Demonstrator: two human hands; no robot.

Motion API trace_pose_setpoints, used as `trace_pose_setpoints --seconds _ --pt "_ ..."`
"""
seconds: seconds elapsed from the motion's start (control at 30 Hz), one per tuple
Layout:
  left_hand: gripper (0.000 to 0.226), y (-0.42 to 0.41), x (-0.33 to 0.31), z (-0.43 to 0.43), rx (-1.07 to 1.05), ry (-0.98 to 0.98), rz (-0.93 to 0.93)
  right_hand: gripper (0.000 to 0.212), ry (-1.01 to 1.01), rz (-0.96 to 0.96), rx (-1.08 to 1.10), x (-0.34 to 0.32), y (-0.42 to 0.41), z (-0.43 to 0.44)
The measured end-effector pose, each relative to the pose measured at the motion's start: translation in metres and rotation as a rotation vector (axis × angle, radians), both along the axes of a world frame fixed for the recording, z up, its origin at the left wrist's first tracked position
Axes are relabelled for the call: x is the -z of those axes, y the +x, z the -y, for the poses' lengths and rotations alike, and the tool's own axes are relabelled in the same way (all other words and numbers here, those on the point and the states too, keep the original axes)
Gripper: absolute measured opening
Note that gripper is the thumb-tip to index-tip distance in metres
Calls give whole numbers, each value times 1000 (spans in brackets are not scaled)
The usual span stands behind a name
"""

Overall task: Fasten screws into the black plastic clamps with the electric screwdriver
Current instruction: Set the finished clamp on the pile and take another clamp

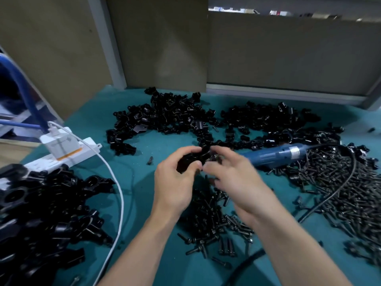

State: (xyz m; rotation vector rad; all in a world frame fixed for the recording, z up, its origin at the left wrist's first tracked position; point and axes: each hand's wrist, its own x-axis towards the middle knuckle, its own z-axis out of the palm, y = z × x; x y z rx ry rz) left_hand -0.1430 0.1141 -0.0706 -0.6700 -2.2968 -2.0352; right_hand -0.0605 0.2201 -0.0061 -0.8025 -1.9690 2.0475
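Left heap: a pile of black clamps [41, 213] lies well out to the left of the grip, on the near side.
Power strip: white power strip [82, 149] with a charger plugged in, left of the hands; its white cable [117, 182] runs down between the heap and the left forearm.
Loose screw: one stray screw [150, 160] on the green mat [144, 203], just left of the left hand.
Left hand: the left hand [175, 182] wraps its curled fingers and thumb round the black plastic clamp [193, 159]. This one's carrying it.
Clamp: it sits up off the mat between the two sets of fingertips, its long axis running roughly left to right, hand to hand.
Right hand: the right hand [231, 176] curls its fingers onto the clamp's right end. It's motion-blurred, so whether a screw sits in that pinch too, I can't tell.
Screw supply: a heap of screws [208, 219] lies right under the wrists, on the near side of the grip.
Electric screwdriver: here's the key one. The blue electric screwdriver [274, 155] lies flat just beyond and to the right of the right hand, long axis left to right and climbing slightly away. Its near end is hidden behind the fingers. The right hand is clearly the nearer, so the reach looks like its job.
Far right: the big spread of screws [340, 182], with the black cord [334, 193] looping over it.
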Motion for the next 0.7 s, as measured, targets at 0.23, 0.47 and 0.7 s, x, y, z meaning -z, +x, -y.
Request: trace_pose_setpoints --seconds 0.23,0.47,0.7 --pt "64 5 -4 13 43 -7 -56 46 -162 -194 64 26 -8 13" --pt "39 10 -11 16 109 171 21 19 59 -165 75 20 1 13" --pt "31 13 -34 29 125 304 64 23 -210 -251 -81 -1 10 26"
